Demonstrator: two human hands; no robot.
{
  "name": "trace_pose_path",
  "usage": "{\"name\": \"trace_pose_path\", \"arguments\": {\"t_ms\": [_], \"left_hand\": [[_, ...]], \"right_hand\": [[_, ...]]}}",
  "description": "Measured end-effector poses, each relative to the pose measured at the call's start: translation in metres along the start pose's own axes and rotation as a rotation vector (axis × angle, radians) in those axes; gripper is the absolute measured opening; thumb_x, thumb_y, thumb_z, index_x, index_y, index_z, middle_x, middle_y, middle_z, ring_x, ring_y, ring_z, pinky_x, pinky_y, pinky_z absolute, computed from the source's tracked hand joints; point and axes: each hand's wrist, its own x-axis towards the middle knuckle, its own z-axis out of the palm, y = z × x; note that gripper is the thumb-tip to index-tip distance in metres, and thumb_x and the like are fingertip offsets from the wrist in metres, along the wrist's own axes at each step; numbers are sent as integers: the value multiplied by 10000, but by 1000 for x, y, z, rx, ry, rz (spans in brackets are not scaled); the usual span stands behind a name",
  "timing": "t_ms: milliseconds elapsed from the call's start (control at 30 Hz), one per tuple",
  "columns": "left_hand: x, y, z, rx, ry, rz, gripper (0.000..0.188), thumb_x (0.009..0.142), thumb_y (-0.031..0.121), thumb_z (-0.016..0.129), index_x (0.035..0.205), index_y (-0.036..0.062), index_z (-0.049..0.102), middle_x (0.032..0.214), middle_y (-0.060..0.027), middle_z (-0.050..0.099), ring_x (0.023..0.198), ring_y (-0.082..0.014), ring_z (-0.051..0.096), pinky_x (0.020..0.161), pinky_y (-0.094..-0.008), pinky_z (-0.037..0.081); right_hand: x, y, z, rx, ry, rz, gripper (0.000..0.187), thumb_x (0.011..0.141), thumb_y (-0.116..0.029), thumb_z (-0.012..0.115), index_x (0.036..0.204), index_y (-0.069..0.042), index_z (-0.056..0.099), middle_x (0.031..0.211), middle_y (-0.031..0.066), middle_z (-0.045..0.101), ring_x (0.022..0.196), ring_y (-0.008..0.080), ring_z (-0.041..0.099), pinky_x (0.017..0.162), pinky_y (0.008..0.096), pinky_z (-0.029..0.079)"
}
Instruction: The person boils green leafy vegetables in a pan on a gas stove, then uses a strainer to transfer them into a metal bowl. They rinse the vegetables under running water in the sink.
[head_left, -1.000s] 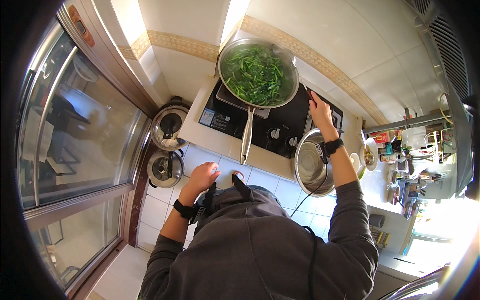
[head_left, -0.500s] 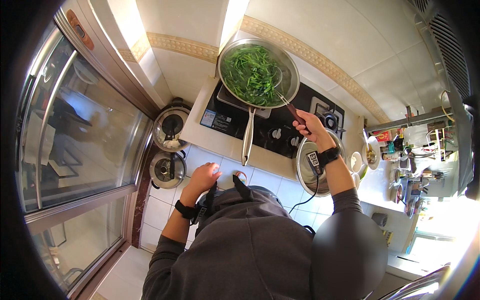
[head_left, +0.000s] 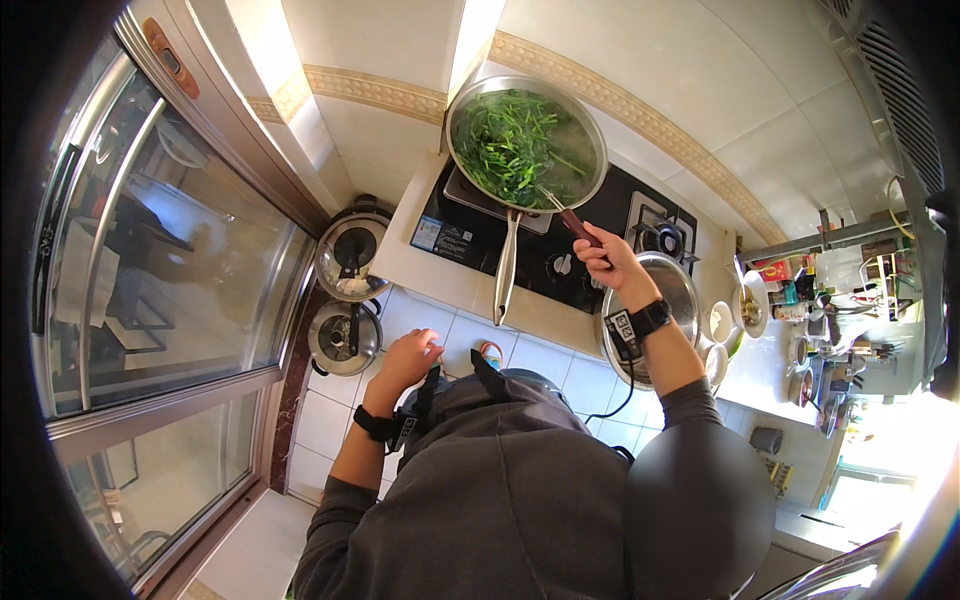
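A steel frying pan [head_left: 601, 128] sits on the left burner of the black gas stove, its long metal handle pointing toward me. Chopped green vegetables [head_left: 512, 140] lie in steaming liquid inside it. My right hand [head_left: 620, 270] is closed around the dark brown handle of a skimmer [head_left: 580, 228]. The skimmer's wire neck crosses the pan's near rim, and its head is hidden among the greens. Near my waist, my left hand [head_left: 405, 362] hangs over the floor, empty, with loosely bent fingers.
Below my right forearm is a large steel basin [head_left: 675, 280]. Two lidded pots [head_left: 350, 255] stand left of the counter, beside a glass sliding door [head_left: 190, 260]. Bowls [head_left: 718, 320] and a plate [head_left: 755, 305] stand to the right. A black cable hangs from my right wrist.
The skimmer has sunk into the greens, so its round head no longer shows. The greens have gathered toward the pan's left and near side. My left hand stays much the same.
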Motion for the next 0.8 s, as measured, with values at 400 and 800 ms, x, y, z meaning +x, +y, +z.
{"name": "trace_pose_path", "arguments": {"t_ms": [400,800], "left_hand": [[-13,9,-9,-1,-13,-26,252,845,287,590,931,50,589,897,-145,621,824,-340,599,704,-421,476],[-14,14,-1,-7,-8,-1,253,841,282,591,946,52,586,912,-145,621,835,-337,599,716,-414,478]], "right_hand": [[3,31,1,285,-161,-79,312,964,-194,465,1221,-54,358,724,14,403,476,9,333,328,142,231],[-18,28,3,132,-169,-173,278,960,-217,478,1193,-83,404,719,0,404,475,0,326,323,136,218]]}}
